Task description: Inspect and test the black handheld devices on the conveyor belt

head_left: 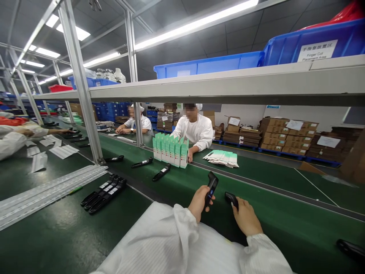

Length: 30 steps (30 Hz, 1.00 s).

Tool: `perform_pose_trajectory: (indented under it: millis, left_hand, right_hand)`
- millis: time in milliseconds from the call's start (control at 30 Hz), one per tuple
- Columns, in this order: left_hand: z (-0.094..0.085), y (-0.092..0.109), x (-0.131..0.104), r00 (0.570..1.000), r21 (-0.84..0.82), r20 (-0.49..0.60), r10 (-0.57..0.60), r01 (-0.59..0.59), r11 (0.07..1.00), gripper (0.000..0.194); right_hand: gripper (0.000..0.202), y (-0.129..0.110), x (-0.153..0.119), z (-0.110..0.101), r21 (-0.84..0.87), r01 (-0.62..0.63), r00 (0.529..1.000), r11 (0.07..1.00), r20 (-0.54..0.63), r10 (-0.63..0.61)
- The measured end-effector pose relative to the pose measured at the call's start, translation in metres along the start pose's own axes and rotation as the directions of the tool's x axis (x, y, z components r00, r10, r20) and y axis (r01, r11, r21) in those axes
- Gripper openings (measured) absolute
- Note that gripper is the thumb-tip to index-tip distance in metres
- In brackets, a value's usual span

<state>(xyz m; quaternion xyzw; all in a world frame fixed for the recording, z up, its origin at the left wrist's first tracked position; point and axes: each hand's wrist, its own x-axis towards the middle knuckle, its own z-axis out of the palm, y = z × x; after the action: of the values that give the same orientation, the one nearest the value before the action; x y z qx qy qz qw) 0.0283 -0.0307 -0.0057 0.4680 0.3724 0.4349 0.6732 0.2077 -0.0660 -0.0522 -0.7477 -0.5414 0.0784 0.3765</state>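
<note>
My left hand [199, 201] is wrapped round a black handheld device [211, 186], held upright above the green belt, with a small lit display on it. Just to its right, my right hand [246, 217] closes its fingers on a second black device [231, 198] low over the belt. Several black devices [104, 192] with white labels lie side by side on the green surface at the left. Further single devices [161, 172] lie on the belt beyond them. Another black device [351, 249] is at the right edge.
Green-and-white boxes [171, 150] stand in a row across the belt, a person [196, 129] behind them. Flat cartons [221, 158] lie right of these. A metal post [82, 83] and a shelf [199, 88] with blue bins frame the view. White strips [51, 186] lie left.
</note>
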Motion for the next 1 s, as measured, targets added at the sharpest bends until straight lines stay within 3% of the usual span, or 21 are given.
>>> perform_pose_trajectory:
  millis: [67, 133, 233, 300, 367, 533, 667, 733, 767, 833, 933, 1000]
  left_hand:
    - [0.005, -0.004, -0.003, 0.977, 0.194, -0.056, 0.204, -0.19, 0.962, 0.023]
    - [0.008, -0.005, -0.007, 0.928, 0.334, -0.047, 0.37, -0.335, 0.881, 0.029]
    - [0.013, -0.005, -0.016, 0.882, 0.41, -0.007, 0.472, -0.428, 0.805, 0.037]
    - [0.017, -0.005, -0.021, 0.869, 0.411, 0.016, 0.494, -0.456, 0.789, 0.039]
    - [0.019, -0.006, -0.025, 0.865, 0.404, 0.035, 0.501, -0.47, 0.785, 0.04]
    - [0.02, -0.006, -0.023, 0.871, 0.401, 0.108, 0.479, -0.479, 0.781, 0.037]
    - [-0.001, 0.006, -0.001, 0.873, 0.471, 0.113, 0.475, -0.468, 0.748, 0.031]
    - [-0.026, 0.015, 0.015, 0.836, 0.638, 0.036, 0.547, -0.441, 0.631, 0.028]
    - [-0.041, 0.019, 0.023, 0.809, 0.746, 0.021, 0.587, -0.403, 0.529, 0.031]
    - [-0.072, 0.025, 0.038, 0.8, 0.911, -0.07, 0.596, -0.192, 0.365, 0.045]
    - [-0.108, 0.027, 0.053, 0.814, 0.916, -0.345, 0.468, 0.183, 0.356, 0.054]
    - [-0.118, 0.025, 0.056, 0.851, 0.866, -0.408, 0.331, 0.245, 0.437, 0.048]
  right_hand:
    - [0.039, -0.011, -0.002, -0.003, 0.085, 0.048, 0.997, 0.995, -0.06, -0.042]
    - [0.038, -0.028, -0.006, -0.007, 0.343, 0.062, 0.998, 0.937, -0.03, -0.055]
    - [0.045, -0.054, -0.013, -0.012, 0.759, -0.141, 0.977, 0.636, 0.211, -0.034]
    - [0.046, -0.067, -0.018, -0.014, 0.855, -0.239, 0.955, 0.461, 0.293, -0.046]
    - [0.043, -0.074, -0.022, -0.015, 0.886, -0.276, 0.948, 0.372, 0.316, -0.05]
    - [0.037, -0.073, -0.023, -0.018, 0.901, -0.317, 0.94, 0.297, 0.339, -0.024]
    - [0.036, -0.07, -0.022, -0.017, 0.89, -0.329, 0.941, 0.316, 0.337, 0.032]
    - [0.035, -0.07, -0.023, -0.016, 0.886, -0.334, 0.939, 0.321, 0.342, 0.033]
    - [0.034, -0.07, -0.023, -0.016, 0.884, -0.337, 0.938, 0.323, 0.346, 0.03]
    - [0.033, -0.07, -0.024, -0.015, 0.88, -0.338, 0.935, 0.333, 0.355, 0.012]
    - [0.033, -0.071, -0.025, -0.016, 0.873, -0.346, 0.93, 0.345, 0.367, 0.003]
    - [0.035, -0.072, -0.025, -0.018, 0.867, -0.368, 0.921, 0.335, 0.388, 0.008]
